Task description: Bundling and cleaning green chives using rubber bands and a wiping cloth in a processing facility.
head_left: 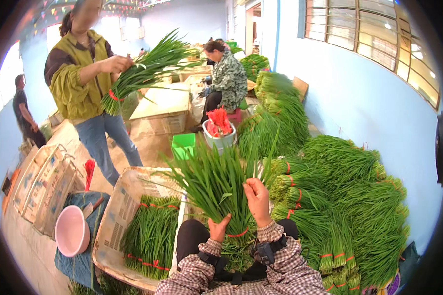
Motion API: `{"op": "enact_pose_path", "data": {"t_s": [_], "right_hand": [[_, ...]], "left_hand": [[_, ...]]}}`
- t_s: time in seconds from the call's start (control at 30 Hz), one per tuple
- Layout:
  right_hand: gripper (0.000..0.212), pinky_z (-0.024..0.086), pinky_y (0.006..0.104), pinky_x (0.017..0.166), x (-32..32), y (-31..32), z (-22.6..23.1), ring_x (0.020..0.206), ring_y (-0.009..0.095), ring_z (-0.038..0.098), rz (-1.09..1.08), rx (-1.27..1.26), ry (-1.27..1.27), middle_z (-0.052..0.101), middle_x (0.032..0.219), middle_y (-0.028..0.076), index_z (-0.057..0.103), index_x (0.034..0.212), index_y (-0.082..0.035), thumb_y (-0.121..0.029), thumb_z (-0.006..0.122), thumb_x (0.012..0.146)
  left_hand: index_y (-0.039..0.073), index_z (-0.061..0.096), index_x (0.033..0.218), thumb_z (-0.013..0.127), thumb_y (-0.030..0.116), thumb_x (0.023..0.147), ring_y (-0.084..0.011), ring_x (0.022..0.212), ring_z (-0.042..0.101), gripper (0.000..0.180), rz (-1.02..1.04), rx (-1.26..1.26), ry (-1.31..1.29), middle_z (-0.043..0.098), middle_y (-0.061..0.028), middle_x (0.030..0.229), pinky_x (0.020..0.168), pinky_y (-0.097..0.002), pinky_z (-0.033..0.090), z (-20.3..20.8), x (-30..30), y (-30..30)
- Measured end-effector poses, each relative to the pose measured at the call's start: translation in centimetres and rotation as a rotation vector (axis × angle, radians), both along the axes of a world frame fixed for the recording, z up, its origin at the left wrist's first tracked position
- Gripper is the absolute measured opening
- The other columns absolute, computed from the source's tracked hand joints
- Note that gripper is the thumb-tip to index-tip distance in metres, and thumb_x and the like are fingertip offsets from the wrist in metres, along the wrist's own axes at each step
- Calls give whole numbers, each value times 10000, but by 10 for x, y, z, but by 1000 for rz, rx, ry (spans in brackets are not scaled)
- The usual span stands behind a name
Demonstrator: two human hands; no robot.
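A bundle of garlic chives (pixel 214 184) stands fanned out in front of me, leaf tips up, a red band round its lower part. My left hand (pixel 218 227) is closed on the bundle's left side, thumb upward; some of its fingers are hidden behind the leaves. At the bundle's right edge, my right hand (pixel 257 199) is raised with curled fingers, thumb and forefinger pinched on chive leaves. Loose green bits lie below, between my knees. Close on the left, a worn plastic crate (pixel 112 216) holds chive bundles tied with red bands.
Chive bundles (pixel 339 196) are piled along the right wall. A pink basin (pixel 72 231) sits left of the crate. Ahead are a green bin (pixel 183 146) and a bucket (pixel 220 140) with red netting. One person (pixel 81 73) stands holding chives; another (pixel 229 78) sits farther back.
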State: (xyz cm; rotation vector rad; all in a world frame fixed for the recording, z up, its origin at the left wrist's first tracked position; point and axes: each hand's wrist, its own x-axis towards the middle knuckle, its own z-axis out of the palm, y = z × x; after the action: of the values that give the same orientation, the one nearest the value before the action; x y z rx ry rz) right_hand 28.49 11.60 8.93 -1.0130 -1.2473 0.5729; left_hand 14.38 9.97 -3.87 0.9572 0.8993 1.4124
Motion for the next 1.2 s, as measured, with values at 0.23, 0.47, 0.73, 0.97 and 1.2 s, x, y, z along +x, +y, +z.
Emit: {"op": "enact_pose_path", "data": {"t_s": [0.23,0.47,0.73,0.97,1.2], "right_hand": [[129,512,290,640,25,-57,47,744,173,654,885,6,-550,694,926,64,688,996,-25,-91,615,912],[102,498,319,623,-21,-42,107,717,255,645,67,275,-530,657,872,138,668,957,10,-11,652,859],[125,487,366,629,-39,13,127,722,316,629,-91,90,-661,654,863,127,651,938,6,-85,661,853],[34,418,231,532,-39,31,94,576,41,504,193,124,-176,545,651,8,604,912,7,-25,601,922],[27,406,209,527,-37,1,99,587,56,497,55,284,-196,602,712,21,584,941,0,-24,592,934]], "left_hand": [[-32,592,1120,738,120,845,-196,891,650,346,53,79,-45,677,-92,1044,770,-351,534,26,-9,14],[-29,650,1008,754,126,827,-171,803,661,260,97,105,-45,700,-83,954,679,-358,532,24,-11,11],[-56,626,978,774,143,817,-139,743,636,296,148,49,79,695,-88,900,624,-316,498,12,8,0],[-52,640,959,757,122,829,-128,722,631,247,-32,118,-26,696,-80,899,608,-320,497,23,4,-2],[-26,613,1032,747,108,837,-167,811,651,272,6,115,-13,686,-77,963,687,-326,534,11,-2,-1]]}}
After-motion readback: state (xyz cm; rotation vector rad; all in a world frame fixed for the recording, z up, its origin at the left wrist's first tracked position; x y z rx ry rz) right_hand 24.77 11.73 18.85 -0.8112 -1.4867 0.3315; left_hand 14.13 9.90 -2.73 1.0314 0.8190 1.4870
